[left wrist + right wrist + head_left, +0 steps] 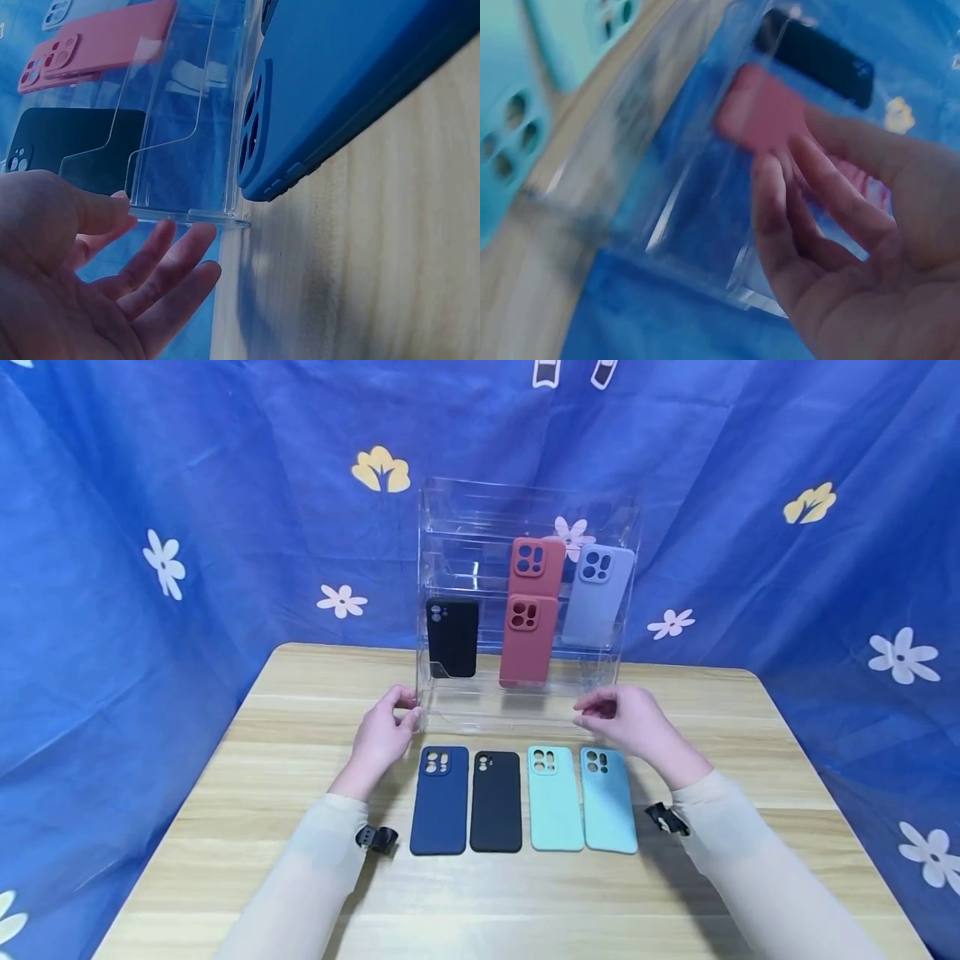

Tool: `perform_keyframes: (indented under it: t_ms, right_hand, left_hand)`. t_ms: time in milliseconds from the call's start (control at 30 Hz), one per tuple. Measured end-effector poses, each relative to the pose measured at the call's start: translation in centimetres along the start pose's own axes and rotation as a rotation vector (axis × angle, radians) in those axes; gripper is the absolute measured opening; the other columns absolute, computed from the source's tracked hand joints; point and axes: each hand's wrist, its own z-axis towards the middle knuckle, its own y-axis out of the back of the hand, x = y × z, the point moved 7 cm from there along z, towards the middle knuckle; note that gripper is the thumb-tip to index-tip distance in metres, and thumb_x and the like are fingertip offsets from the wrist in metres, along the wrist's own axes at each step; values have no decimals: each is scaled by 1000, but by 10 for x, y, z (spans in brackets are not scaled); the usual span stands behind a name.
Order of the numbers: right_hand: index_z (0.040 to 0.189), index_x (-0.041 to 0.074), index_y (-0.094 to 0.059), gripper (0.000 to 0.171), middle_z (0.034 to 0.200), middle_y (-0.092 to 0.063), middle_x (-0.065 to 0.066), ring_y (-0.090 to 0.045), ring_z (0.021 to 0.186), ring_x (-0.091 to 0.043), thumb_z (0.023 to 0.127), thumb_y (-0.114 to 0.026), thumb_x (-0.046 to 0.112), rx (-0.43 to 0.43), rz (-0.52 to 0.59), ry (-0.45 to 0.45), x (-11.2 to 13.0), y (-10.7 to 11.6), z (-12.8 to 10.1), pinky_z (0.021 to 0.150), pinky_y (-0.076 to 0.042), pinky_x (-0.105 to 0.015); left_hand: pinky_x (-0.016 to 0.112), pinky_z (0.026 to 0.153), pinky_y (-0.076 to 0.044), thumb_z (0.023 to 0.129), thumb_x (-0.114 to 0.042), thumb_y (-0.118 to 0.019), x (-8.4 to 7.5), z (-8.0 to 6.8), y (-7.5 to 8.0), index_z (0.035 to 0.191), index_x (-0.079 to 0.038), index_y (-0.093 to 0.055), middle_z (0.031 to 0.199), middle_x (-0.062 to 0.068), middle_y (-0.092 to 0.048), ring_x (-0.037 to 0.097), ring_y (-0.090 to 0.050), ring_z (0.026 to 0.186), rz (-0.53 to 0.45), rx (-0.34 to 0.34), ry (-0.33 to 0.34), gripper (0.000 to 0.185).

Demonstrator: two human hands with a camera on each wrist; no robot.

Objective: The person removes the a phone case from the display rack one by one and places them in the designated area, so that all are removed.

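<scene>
We see the clear acrylic rack [525,593] standing at the far middle of the table [225,827], with 4 phone cases in it. The left hand [382,735] touches its near left corner, fingers relaxed. The right hand [626,718] hovers near its right front edge, loosely curled, grasping nothing.

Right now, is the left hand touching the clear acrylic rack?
Touching. In the left wrist view the thumb of the left hand presses the front lower edge of the clear acrylic rack; the other fingers hang free below it.
</scene>
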Motion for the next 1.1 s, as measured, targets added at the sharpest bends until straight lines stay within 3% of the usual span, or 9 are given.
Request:
perform_keyframes:
  t_ms: [267,433,833,1100]
  right_hand:
    - [117,5,-74,29,112,-74,-14,-75,97,-27,90,-80,12,-263,-4,165,45,17,23,91,-61,-41]
    - [123,8,-73,31,119,-70,-15,-74,102,-28,92,-78,11,-380,15,203,58,31,43,93,-61,-40]
    - [127,9,-71,33,125,-66,-11,-73,103,-22,94,-75,12,-489,66,202,60,39,76,93,-60,-35]
    - [125,8,-73,30,120,-68,-11,-72,99,-22,95,-74,12,-478,54,217,63,38,90,90,-61,-35]
  left_hand:
    - [43,80,-57,105,-19,-58,-1,1,1,129,-12,-59,132,13,-68,31,-76,97,13,-1,0,25]
    - [46,82,-58,105,-18,-58,-1,1,1,130,-11,-58,132,14,-67,32,-75,98,10,5,5,26]
    - [47,84,-58,105,-19,-59,3,-1,-3,131,-11,-58,132,14,-67,31,-76,97,10,15,10,27]
    - [46,83,-57,105,-19,-59,3,1,-1,129,-10,-59,131,14,-68,30,-76,96,16,1,4,26]
